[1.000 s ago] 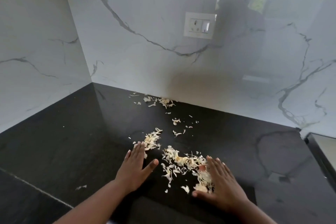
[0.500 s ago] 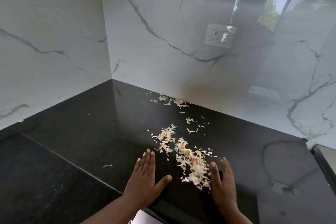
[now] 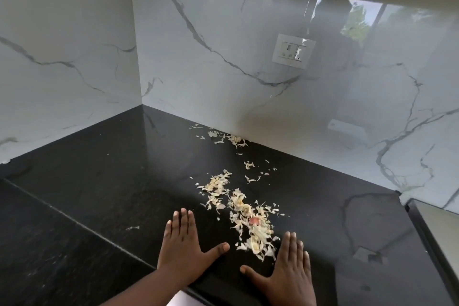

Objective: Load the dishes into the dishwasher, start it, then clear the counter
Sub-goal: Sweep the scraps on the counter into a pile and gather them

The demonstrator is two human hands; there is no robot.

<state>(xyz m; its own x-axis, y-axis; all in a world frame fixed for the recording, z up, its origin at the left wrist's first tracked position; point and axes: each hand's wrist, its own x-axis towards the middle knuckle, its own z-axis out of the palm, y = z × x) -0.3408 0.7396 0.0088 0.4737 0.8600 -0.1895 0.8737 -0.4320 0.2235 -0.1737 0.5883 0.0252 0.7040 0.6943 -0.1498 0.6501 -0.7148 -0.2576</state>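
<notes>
The black counter (image 3: 99,194) is filling the lower half of the view, running into a corner under the white marble backsplash (image 3: 223,45), which is carrying a wall socket (image 3: 293,50) up and to the right of both hands. The person is resting both hands flat on the stone near its front edge, grasping nothing.

The left hand (image 3: 185,251) is lying palm down with fingers together and thumb splayed toward the right; the right hand (image 3: 289,271) is mirroring it, fingers spread slightly, thumb pointing left. Between and just ahead of them the main pile of pale vegetable scraps (image 3: 250,226) is lying loose on the counter, its near end touching or almost touching the right hand's fingertips (image 3: 290,237) (the exact contact is hard to tell). The left hand is sitting a little apart from it, to its left.

The pile's long axis is running away from the hands and slightly leftward, toward a smaller clump (image 3: 216,185) ahead of the left hand. Stray flakes (image 3: 233,139) are trailing on toward the foot of the backsplash, well beyond reach of either flat hand. One lone flake (image 3: 133,228) is lying left of the left hand.

Judging by this, the right hand is nearer for sweeping the scraps together.
</notes>
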